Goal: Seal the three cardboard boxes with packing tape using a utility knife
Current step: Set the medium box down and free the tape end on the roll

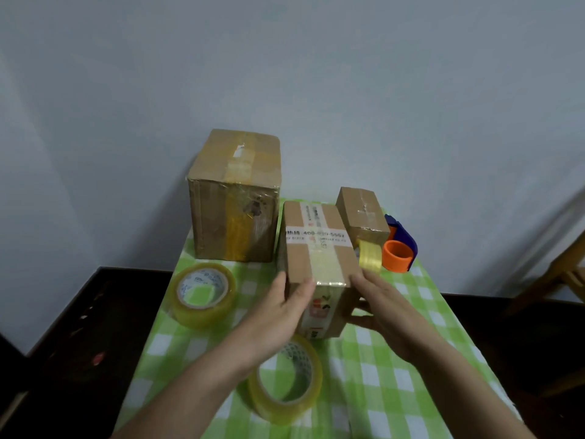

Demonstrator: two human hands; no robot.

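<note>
Both hands on middle box [318, 267], tape rolls [204, 294] beside, dispenser [400, 245] behind

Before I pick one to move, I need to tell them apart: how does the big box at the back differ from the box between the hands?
The big box is taller and bulkier; the held box is slimmer.
The big box wears yellowish tape; the held box has white printed tape crossing it.
The big box stands untouched; the left hand and right hand press the held box's sides.
Both are brown cardboard on the checked cloth.
</note>
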